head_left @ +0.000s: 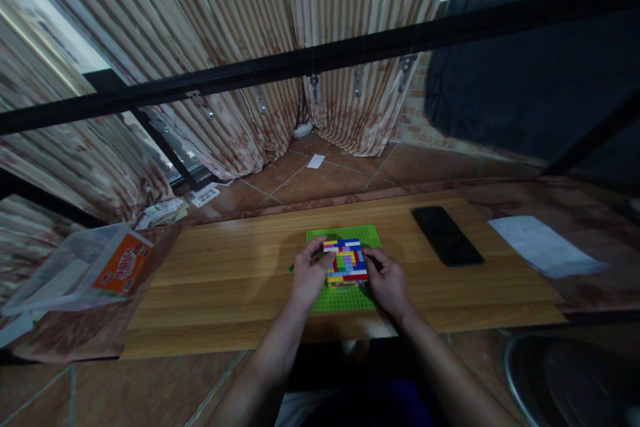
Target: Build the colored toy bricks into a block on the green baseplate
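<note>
A square structure of multicoloured toy bricks (346, 273) stands on a green baseplate (345, 301) at the middle of the wooden board. Its top shows red, blue, yellow and white bricks around a centre with green and purple ones. My left hand (311, 273) is closed on its left side, thumb over the top edge. Against the right side, my right hand (389, 280) grips with bent fingers. Part of the structure's sides is hidden behind both hands. A small green piece (291, 268) lies on the board just left of my left hand.
A black phone (447, 235) lies on the wooden board (215, 280) to the right, with a white paper (547, 245) beyond it. At the left stands a clear plastic box (65, 273) with an orange label. A dark metal bar (280, 67) crosses before the curtains.
</note>
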### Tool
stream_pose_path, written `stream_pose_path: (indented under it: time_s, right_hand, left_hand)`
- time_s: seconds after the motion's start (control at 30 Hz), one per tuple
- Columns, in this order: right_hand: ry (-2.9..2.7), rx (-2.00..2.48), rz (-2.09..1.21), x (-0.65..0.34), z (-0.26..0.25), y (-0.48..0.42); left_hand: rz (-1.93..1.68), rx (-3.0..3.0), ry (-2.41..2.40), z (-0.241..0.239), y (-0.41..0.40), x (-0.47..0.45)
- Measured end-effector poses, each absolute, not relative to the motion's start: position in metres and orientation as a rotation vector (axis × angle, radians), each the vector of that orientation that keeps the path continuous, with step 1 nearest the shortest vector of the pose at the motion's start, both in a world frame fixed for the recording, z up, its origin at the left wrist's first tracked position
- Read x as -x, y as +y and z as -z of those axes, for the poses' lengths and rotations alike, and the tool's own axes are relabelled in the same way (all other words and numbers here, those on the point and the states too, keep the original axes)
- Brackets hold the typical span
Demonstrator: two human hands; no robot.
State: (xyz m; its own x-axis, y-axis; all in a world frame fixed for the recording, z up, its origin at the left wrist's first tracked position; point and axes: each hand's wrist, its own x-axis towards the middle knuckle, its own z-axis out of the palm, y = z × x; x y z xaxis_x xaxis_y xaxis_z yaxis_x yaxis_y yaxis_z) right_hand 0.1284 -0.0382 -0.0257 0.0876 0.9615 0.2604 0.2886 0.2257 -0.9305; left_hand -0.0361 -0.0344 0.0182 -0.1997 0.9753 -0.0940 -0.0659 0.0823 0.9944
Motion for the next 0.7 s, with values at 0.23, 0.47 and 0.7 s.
stream_pose_path:
  time_s: [0.23, 0.47, 0.7]
  right_hand:
    - [-1.433, 1.282, -0.768, -0.130, 0.032, -0.036]
    - [-1.435, 1.301, -0.777, -0.130, 0.032, -0.036]
    - [-1.436, 1.302, -0.783, -0.131, 0.033, -0.036]
  left_hand:
    - [-1.359, -0.863, 1.246, -0.016, -0.037, 0.032]
    - [-1.346, -0.954, 1.290, -0.007, -0.038, 0.034]
    - [-1.323, -1.341, 1.589, -0.007, -0.057, 0.083]
